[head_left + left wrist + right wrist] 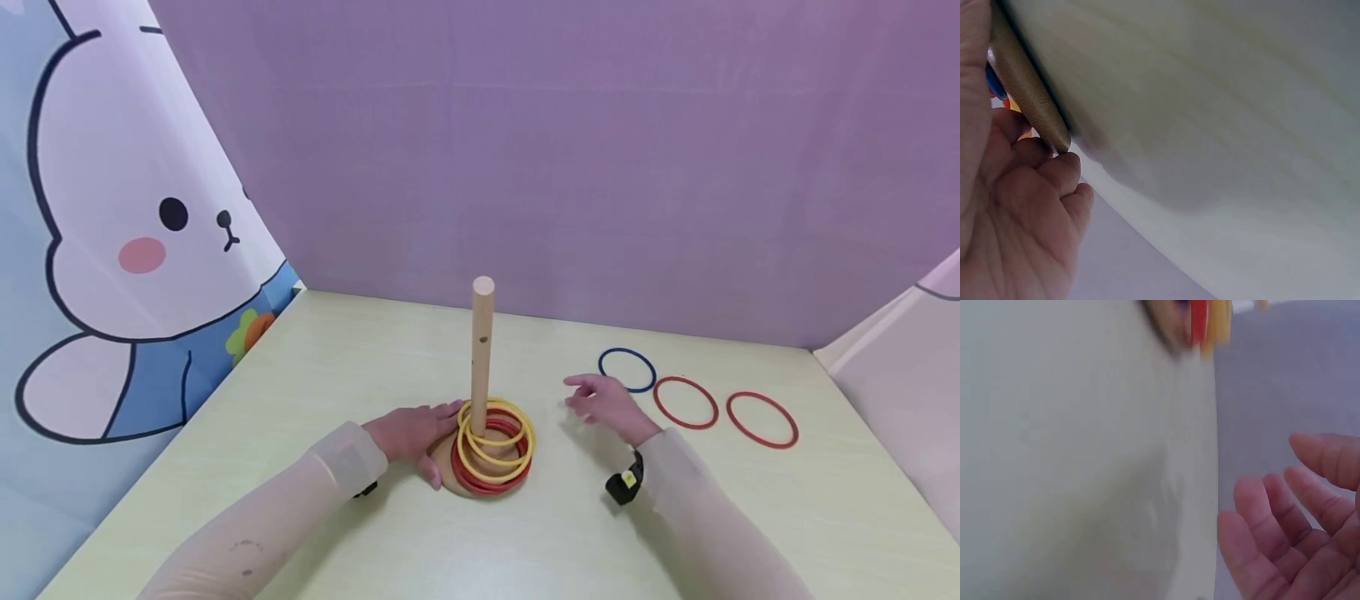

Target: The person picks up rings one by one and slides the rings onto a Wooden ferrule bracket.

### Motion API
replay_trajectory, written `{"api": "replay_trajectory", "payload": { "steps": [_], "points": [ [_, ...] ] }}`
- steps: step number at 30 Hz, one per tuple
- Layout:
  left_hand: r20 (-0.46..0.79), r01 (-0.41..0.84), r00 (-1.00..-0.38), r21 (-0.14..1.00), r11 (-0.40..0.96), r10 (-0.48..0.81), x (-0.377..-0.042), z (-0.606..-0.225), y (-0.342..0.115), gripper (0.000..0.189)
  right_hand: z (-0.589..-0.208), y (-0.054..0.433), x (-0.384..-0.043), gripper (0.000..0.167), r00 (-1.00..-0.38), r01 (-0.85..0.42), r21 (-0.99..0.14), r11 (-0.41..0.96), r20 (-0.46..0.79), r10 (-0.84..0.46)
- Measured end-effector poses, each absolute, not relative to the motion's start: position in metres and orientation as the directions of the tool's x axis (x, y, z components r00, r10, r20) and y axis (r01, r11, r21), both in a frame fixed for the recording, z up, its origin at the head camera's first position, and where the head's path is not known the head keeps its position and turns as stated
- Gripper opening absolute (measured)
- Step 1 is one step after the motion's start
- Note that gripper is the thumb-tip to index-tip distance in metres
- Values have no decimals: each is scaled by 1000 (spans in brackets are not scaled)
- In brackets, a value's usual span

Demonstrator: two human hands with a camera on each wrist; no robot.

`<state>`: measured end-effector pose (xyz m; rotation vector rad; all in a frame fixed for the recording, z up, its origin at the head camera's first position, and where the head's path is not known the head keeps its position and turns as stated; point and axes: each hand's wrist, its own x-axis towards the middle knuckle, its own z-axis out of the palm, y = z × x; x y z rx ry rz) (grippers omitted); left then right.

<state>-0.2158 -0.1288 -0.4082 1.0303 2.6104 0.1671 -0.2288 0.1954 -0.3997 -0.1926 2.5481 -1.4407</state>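
Note:
In the head view, a wooden peg [482, 358] rises from a round wooden base [444, 471]. Yellow rings [532, 433] and red rings [480, 490] lie loosely stacked around its foot. My left hand [411, 432] holds the left side of the base, thumb toward the front and fingers toward the back. The left wrist view shows curled fingertips at the base's rim [1035, 94], with a bit of blue ring [995, 83] above it. To the right of the peg, my right hand [609, 404] hovers over the table, fingers loosely bent around nothing.
A blue ring [601, 362] lies just behind the right hand. Two red rings, a nearer one [678, 378] and a farther one [750, 394], lie to its right on the pale table [525, 550]. A purple cloth [555, 167] hangs behind the table.

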Motion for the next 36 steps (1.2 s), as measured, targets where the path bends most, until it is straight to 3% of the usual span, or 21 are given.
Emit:
{"api": "replay_trajectory", "payload": {
  "steps": [13,36],
  "points": [
    [-304,564,-745,187,804,593,-209,-408,-126,113,-404,234,-254,49,-974,129,-792,596,-215,-75],
    [-286,613,-703,223,758,652,-203,-407,-132,100,-415,250,-268,53,-963,181,-733,655,-267,-32]
  ]
}}
